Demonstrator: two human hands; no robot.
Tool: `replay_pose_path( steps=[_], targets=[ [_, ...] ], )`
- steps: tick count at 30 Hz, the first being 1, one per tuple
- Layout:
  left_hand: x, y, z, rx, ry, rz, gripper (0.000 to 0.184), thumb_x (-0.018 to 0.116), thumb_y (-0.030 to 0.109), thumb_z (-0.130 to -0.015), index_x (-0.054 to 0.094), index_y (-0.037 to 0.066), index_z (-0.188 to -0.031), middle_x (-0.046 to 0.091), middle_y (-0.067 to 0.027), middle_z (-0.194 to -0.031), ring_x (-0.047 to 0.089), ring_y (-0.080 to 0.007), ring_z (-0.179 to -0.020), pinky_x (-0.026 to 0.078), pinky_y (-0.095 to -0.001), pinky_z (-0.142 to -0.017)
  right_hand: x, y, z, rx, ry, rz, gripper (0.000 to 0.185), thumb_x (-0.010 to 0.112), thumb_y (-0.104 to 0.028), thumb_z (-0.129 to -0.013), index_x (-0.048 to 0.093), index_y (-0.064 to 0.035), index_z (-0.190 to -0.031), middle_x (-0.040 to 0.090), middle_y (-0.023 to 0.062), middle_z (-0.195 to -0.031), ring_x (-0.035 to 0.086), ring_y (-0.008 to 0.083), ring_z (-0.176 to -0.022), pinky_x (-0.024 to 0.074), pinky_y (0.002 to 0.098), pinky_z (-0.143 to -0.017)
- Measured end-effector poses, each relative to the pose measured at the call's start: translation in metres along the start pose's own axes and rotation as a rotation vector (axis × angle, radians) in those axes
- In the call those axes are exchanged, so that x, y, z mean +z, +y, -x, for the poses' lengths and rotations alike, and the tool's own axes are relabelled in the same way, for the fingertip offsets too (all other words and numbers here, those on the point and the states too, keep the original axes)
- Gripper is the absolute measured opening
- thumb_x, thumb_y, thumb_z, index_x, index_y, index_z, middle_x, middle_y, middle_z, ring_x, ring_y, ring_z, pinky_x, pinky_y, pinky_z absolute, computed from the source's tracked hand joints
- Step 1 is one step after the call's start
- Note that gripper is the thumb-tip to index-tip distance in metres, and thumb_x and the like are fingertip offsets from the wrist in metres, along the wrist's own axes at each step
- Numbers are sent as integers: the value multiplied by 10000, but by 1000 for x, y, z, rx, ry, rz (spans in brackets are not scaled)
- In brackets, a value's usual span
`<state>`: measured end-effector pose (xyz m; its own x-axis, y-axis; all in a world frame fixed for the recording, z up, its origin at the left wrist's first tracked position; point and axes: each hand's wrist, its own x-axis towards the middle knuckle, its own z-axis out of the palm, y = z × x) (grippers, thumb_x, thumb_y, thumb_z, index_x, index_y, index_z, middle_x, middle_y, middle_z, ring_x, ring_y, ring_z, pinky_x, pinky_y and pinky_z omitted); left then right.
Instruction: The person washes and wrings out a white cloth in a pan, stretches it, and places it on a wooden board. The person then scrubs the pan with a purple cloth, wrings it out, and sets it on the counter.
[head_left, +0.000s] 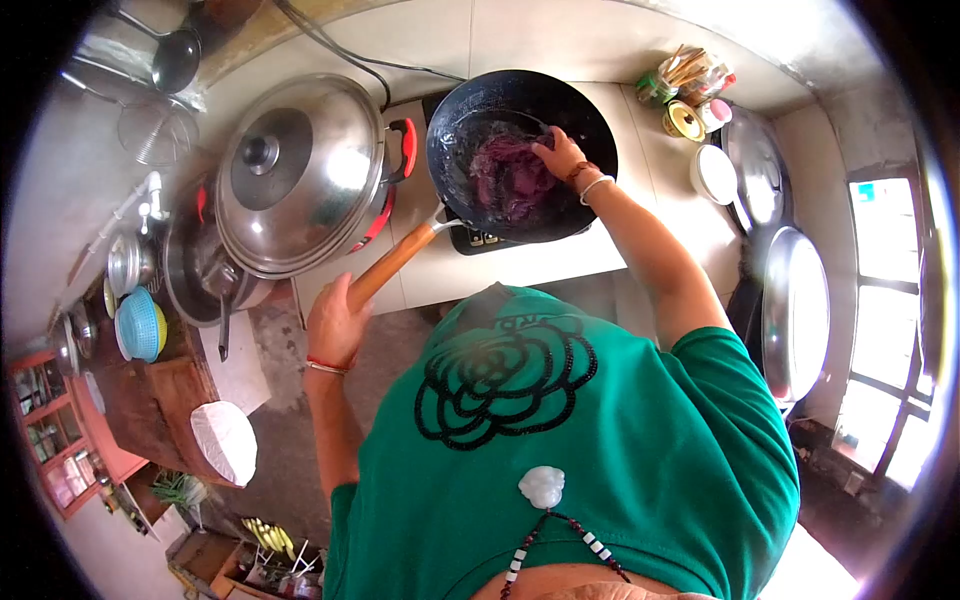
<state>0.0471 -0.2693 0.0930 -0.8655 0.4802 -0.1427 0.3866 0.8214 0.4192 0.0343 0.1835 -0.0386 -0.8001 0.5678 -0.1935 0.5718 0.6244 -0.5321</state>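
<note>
A dark wok [585, 115] stands on a black cooker at the middle of the counter, with purple leafy food [510, 175] lying in liquid inside it. At the lower left of the wok, my left hand [338, 322] is closed on its wooden handle [395, 265]. My right hand [562, 158] reaches over the wok's right side, fingers bent down at the edge of the purple food. Whether the fingers hold any of it is too small to tell.
Left of the wok sits a large lidded pot [300, 215] with red handles. Jars and chopsticks [685, 68] stand at the back right, near a white round lid [713, 174]. Large metal lids [795, 315] lean at the right. A pan [190, 265] lies far left.
</note>
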Motion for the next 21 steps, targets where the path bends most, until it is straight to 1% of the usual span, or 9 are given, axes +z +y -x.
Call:
replay_pose_path(
  steps=[4,5,8,9,11,13,16,18,21],
  targets=[
    [-20,21,-2,126,93,-35,581,683,179,-728,444,9,-1229,493,-244,-1169,480,-383,-1085,387,-446,-916,8,-20,26,41,51,130,632,661,-356,-748,429,-134,-1293,455,219,-1195,513,401,-1073,439,445,-917],
    [-25,30,-3,160,158,-41,601,679,174,-736,422,8,-1253,462,-255,-1214,460,-387,-1117,370,-452,-942,9,-27,33,-61,-20,201,586,671,-315,-736,446,-214,-1268,439,178,-1190,476,365,-1130,439,452,-917],
    [-38,64,-22,209,146,140,563,677,127,-738,447,3,-1237,469,-220,-1218,470,-368,-1110,374,-424,-953,8,-34,39,-481,-113,385,574,682,-231,-710,460,-201,-1239,440,170,-1188,463,362,-1129,448,444,-905],
    [-37,75,-31,237,117,283,555,679,112,-733,457,1,-1229,478,-210,-1205,472,-368,-1102,378,-416,-951,10,-33,34,-473,-109,376,574,682,-231,-710,460,-201,-1239,440,170,-1188,463,362,-1129,448,444,-905],
    [-25,92,-50,307,116,277,509,674,103,-754,477,9,-1214,496,-184,-1187,512,-320,-1064,429,-372,-900,11,-32,24,-124,135,180,562,662,-273,-725,461,-168,-1240,467,163,-1154,459,354,-1130,434,440,-910],
    [-1,107,-71,233,-67,750,467,617,142,-840,445,59,-1267,497,-128,-1225,534,-225,-1064,455,-347,-867,11,-32,25,14,142,194,520,662,-294,-739,474,-129,-1195,469,180,-1156,469,362,-1115,450,444,-875],
    [38,130,-106,54,-244,1043,445,519,302,-915,421,80,-1288,494,-126,-1212,532,-213,-1038,464,-336,-836,10,-29,29,-366,-134,341,471,630,-332,-776,472,-62,-1130,559,224,-1038,577,378,-973,485,453,-813],
    [66,143,-122,-137,-407,1185,519,462,415,-926,357,112,-1333,481,-136,-1216,530,-203,-1015,475,-340,-804,4,-26,27,-275,-119,255,458,628,-329,-777,478,-64,-1119,585,227,-997,594,377,-942,485,446,-812],
    [122,146,-153,-489,-567,1482,661,476,506,-889,218,165,-1392,380,-231,-1305,471,-353,-1123,442,-525,-870,3,-34,20,-128,-132,76,371,574,-353,-779,615,-70,-1015,641,201,-947,617,355,-905,489,426,-801]
  ],
)
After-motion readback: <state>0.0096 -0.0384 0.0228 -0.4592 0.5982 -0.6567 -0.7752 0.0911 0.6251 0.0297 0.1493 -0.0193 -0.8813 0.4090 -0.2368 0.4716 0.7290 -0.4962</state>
